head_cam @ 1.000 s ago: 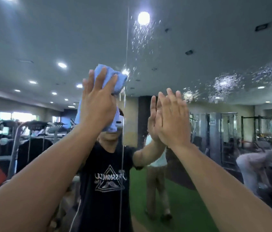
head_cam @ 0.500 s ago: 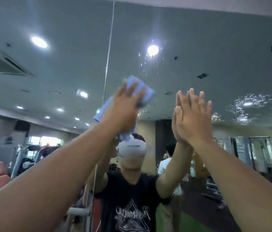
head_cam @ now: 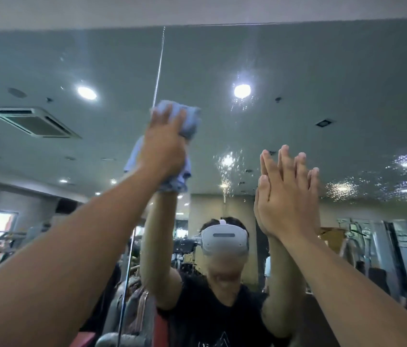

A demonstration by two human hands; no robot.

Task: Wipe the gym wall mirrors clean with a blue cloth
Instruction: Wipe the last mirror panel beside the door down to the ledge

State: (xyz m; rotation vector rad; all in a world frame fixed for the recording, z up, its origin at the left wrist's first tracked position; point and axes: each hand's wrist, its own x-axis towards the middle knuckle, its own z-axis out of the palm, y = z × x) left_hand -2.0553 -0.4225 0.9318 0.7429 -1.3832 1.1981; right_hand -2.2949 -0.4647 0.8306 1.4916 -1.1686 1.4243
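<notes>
Two hands high on gym mirror: left hand pressing bunched blue cloth to glass beside panel seam, fingers laid fairly straight; right hand flat, holding nothing, braced alongside. Best finished with even, overlapping strokes rightward through speckled droplets.

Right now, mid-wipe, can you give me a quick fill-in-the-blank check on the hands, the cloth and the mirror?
1. The left hand presses a ____ cloth against the mirror.
2. The right hand lies flat on the mirror and holds ____.
3. The seam runs from the cloth up to the mirror's ____ edge.
Missing words: blue; nothing; top.
</notes>
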